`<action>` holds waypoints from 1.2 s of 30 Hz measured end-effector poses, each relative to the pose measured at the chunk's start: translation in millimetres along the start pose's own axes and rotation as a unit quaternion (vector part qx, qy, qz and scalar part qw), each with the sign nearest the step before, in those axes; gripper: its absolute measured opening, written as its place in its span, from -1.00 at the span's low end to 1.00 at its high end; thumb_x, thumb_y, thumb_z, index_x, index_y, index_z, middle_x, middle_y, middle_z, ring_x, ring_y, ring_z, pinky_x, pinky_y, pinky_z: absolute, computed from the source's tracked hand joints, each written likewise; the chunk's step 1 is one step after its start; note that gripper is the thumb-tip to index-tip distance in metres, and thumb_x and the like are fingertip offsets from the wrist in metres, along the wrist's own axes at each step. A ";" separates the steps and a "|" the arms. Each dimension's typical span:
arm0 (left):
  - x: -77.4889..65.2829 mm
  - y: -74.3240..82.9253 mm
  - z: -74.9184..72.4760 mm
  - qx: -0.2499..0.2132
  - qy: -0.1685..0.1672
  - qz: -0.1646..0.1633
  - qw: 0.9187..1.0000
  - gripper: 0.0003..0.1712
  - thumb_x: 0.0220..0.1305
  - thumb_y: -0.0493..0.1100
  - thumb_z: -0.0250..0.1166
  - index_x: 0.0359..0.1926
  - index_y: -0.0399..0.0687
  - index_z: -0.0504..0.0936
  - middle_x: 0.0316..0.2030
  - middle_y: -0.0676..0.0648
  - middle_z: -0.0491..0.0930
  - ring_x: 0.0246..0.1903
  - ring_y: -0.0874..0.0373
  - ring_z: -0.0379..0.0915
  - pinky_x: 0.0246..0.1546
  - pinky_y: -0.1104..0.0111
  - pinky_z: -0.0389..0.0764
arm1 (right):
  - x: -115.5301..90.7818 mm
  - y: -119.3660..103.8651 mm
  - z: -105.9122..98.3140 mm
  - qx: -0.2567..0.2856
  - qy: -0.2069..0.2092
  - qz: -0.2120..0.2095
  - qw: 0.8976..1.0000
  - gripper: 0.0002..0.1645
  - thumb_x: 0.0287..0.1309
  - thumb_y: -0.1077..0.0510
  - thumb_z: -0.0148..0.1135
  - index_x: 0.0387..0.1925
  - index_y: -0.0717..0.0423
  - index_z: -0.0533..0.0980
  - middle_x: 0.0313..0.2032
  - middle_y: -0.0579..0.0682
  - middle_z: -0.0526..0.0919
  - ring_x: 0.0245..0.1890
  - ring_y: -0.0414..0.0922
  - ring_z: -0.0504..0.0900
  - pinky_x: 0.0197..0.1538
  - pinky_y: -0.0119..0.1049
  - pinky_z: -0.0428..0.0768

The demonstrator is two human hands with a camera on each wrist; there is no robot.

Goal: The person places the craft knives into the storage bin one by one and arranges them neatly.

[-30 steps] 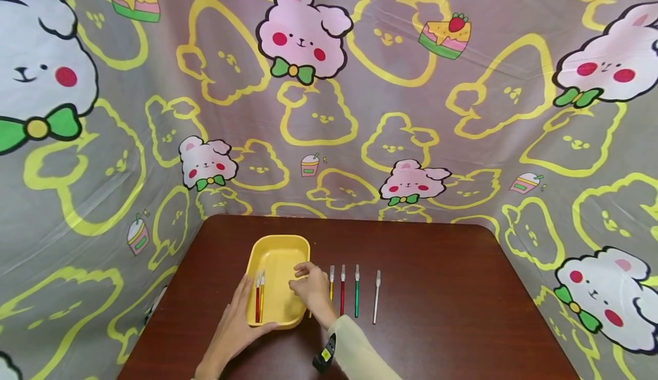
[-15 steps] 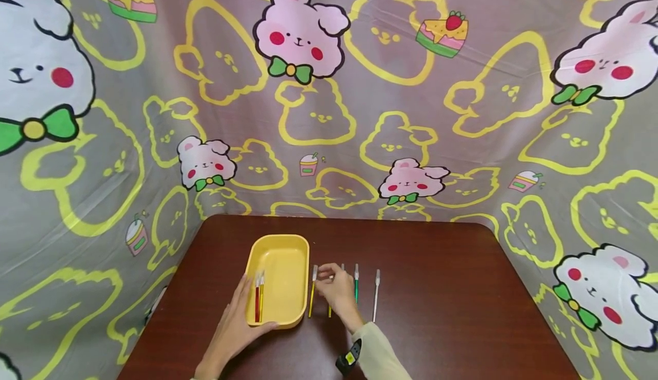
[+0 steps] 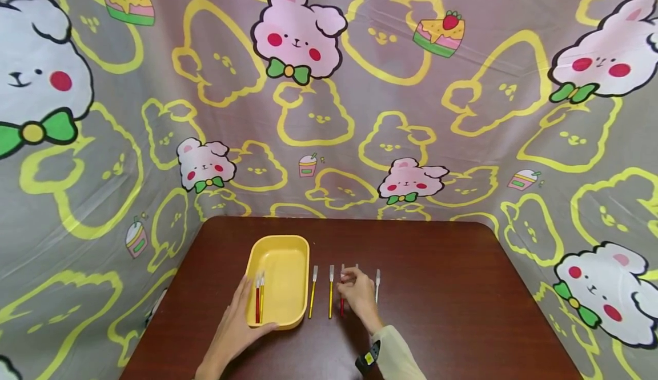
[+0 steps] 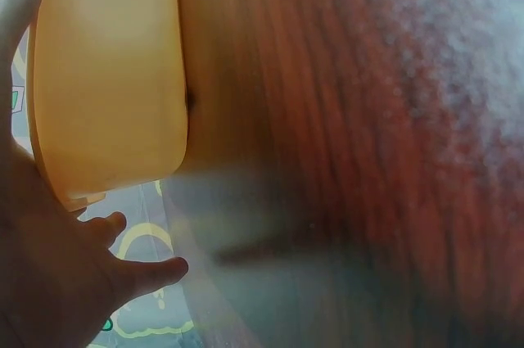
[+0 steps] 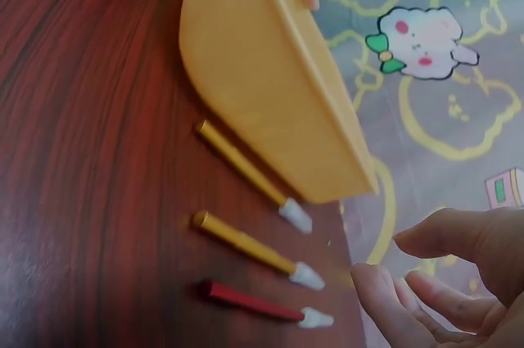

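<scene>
My left hand (image 3: 233, 330) rests on the yellow tray (image 3: 284, 277), fingers along its left wall and thumb at its near edge. Inside the tray lie a red craft knife (image 3: 257, 306) and a yellow one, both with clear caps. My right hand (image 3: 361, 297) hovers over the row of capped craft knives on the table, nearest the red craft knife (image 5: 254, 302). A gap shows between its thumb and bent fingers in the right wrist view, with nothing held. Behind it, the green knife is mostly hidden, with just its cap tip (image 3: 357, 266) showing.
Two yellow craft knives (image 3: 312, 300) lie between the tray and the red one. A silver craft knife (image 3: 377, 288) lies to the right, partly covered by the hand. The dark wooden table (image 3: 452, 288) meets a patterned cloth (image 3: 329, 111) behind and at both sides.
My right hand has moved rightward from the tray's right edge, past the two yellow craft knives, to the red one. The left hand and the tray stay in place.
</scene>
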State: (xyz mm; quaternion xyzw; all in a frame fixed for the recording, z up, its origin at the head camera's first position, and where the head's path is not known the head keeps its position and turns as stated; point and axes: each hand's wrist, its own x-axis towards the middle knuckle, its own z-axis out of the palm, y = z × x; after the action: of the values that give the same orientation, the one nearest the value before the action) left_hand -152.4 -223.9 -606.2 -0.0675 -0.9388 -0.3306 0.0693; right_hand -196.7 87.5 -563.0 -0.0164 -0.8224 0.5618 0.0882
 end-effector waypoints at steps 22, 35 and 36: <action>1.0 -1.0 0.1 0.003 -0.006 -0.006 1.000 0.51 -0.01 0.49 0.57 0.70 -0.12 -0.02 0.67 -0.20 -0.11 0.48 -0.40 0.17 0.31 -0.45 0.24 | -4.0 47.0 -21.1 -0.091 0.060 0.019 0.994 -0.68 -0.13 0.44 0.42 -0.21 0.29 0.70 -0.34 0.09 0.79 -0.42 -0.13 0.76 -0.33 -0.25 0.69; -0.1 -2.0 0.1 0.000 -0.001 -0.002 1.000 0.52 -0.04 0.51 0.57 0.70 -0.08 0.00 0.68 -0.16 -0.10 0.43 -0.43 0.23 0.25 -0.36 0.38 | -8.4 66.2 -35.6 -0.161 0.117 -0.018 0.980 -0.69 -0.16 0.46 0.41 -0.27 0.20 0.71 -0.38 0.00 0.76 -0.41 -0.09 0.72 -0.15 0.07 0.64; -0.1 -2.2 0.1 0.000 0.000 -0.002 1.000 0.52 -0.05 0.51 0.57 0.70 -0.08 0.00 0.68 -0.16 -0.09 0.42 -0.44 0.23 0.24 -0.35 0.40 | -8.9 66.6 -36.6 -0.162 0.121 -0.020 0.979 -0.69 -0.16 0.46 0.41 -0.27 0.20 0.71 -0.38 0.00 0.75 -0.41 -0.09 0.72 -0.15 0.07 0.64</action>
State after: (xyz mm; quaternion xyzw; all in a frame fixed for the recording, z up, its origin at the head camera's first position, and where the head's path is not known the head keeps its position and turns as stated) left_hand -152.8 -225.5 -607.6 -0.0658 -0.9389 -0.3308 0.0686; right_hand -186.7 144.6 -612.9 -0.0822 -0.8857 0.4136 0.1944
